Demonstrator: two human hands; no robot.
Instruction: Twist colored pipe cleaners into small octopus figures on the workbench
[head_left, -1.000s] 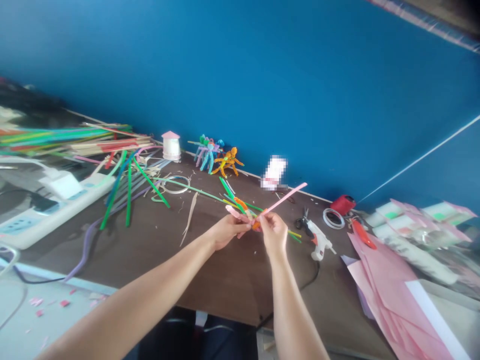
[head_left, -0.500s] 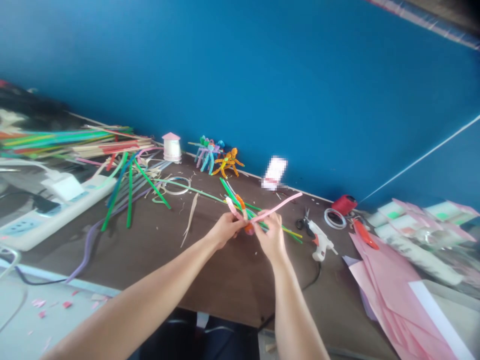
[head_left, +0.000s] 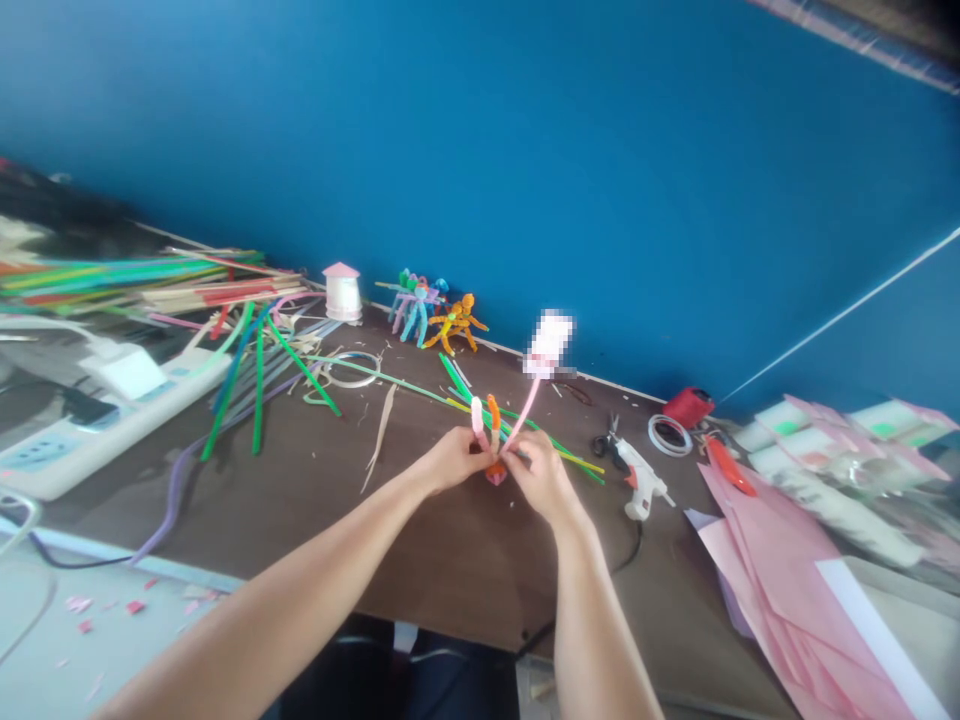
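My left hand [head_left: 454, 460] and my right hand [head_left: 541, 478] nearly meet over the dark wooden table [head_left: 457, 545], pinching a small bundle of twisted chenille stems [head_left: 495, 472] between them. From that bundle a pink chenille stem [head_left: 526, 408] rises up and to the right. Beside it stand a short orange stem [head_left: 493, 425] and a pink loop [head_left: 477, 424]. Fingers hide the twisted join. Green straws [head_left: 517, 425] lie on the table behind my hands.
Finished chenille figures [head_left: 448, 325] stand by the wall, near a white paper cup [head_left: 343, 295]. A hot glue gun [head_left: 641, 492] and scissors [head_left: 609, 447] lie right of my hands. Pink paper sheets [head_left: 780, 590] lie at right; a power strip [head_left: 112, 420] at left.
The pink stem has swung from pointing right to pointing up toward the wall. My hands have drawn closer together, and the orange stem now stands upright.
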